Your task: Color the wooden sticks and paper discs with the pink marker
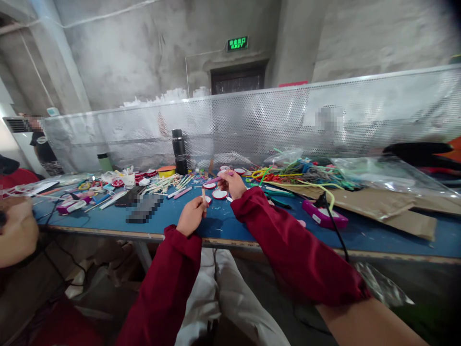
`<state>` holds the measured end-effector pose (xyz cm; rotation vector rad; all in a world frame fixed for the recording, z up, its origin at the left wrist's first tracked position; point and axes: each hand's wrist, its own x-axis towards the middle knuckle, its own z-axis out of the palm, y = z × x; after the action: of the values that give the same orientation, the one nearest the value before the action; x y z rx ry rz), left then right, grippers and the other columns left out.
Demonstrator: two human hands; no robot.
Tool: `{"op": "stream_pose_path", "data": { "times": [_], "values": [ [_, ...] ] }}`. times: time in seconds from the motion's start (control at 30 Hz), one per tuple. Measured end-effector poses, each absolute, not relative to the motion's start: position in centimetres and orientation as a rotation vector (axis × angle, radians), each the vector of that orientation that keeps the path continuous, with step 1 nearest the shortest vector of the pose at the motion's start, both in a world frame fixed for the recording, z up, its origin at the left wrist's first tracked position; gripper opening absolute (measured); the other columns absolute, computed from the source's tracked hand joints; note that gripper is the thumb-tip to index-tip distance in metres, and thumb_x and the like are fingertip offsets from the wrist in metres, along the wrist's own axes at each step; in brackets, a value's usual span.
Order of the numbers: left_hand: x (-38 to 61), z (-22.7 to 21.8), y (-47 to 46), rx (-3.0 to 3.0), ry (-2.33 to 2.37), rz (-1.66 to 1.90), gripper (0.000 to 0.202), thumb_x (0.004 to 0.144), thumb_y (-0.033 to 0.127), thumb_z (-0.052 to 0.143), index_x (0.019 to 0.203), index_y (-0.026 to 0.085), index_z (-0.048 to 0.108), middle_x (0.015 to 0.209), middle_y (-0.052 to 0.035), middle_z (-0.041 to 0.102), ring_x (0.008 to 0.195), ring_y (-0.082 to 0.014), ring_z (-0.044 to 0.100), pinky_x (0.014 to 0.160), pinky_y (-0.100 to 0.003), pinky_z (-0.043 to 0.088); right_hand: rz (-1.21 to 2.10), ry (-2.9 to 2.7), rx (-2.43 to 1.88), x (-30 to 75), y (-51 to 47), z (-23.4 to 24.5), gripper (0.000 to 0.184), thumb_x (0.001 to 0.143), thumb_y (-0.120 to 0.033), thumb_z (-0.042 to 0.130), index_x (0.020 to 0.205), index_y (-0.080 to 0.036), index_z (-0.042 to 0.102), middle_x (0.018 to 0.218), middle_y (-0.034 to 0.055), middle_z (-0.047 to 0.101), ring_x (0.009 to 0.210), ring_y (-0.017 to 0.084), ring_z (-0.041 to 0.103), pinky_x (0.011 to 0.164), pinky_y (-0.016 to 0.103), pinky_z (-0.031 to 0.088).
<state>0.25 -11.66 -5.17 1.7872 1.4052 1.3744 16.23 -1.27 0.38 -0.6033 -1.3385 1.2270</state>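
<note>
My left hand [192,215] is closed, its thumb and fingers pinching a thin, pale peach stick [203,193] that points upward. Just to the right and slightly farther away, my right hand [233,184] grips a pinkish-purple stick [215,181], whose free end reaches left above the table. The exact kind of both sticks cannot be made out. Between and behind my hands lie several round white discs with red rims [219,194]. A pink stick [182,192] rests on the blue tabletop [226,228] left of my hands.
Behind stands a black thermos [179,153] before a perforated metal screen [252,125]. Dark phone-like slabs [144,208] lie leftward. Rightward are a corded purple box [324,214], tangled colourful strands [306,170] and cardboard [360,204]. Another person's arm [18,228] is at far left.
</note>
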Motion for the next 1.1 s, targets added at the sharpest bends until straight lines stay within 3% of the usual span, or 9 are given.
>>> {"op": "stream_pose_path", "data": {
  "times": [1.1],
  "values": [
    [0.22,-5.24,-11.60,1.794,1.400,1.384,0.021,0.089,0.036,0.048,0.082,0.020,0.058,0.058,0.0028,0.055,0.054,-0.0121,0.047,0.055,-0.024,0.033,1.237,-1.390,-0.580,16.19,-1.49,0.44,0.032,0.065,-0.047,0.074,0.070,-0.025,0.052,0.054,-0.0036,0.062,0.044,0.011,0.048,0.048,0.027,0.040]
  ]
}}
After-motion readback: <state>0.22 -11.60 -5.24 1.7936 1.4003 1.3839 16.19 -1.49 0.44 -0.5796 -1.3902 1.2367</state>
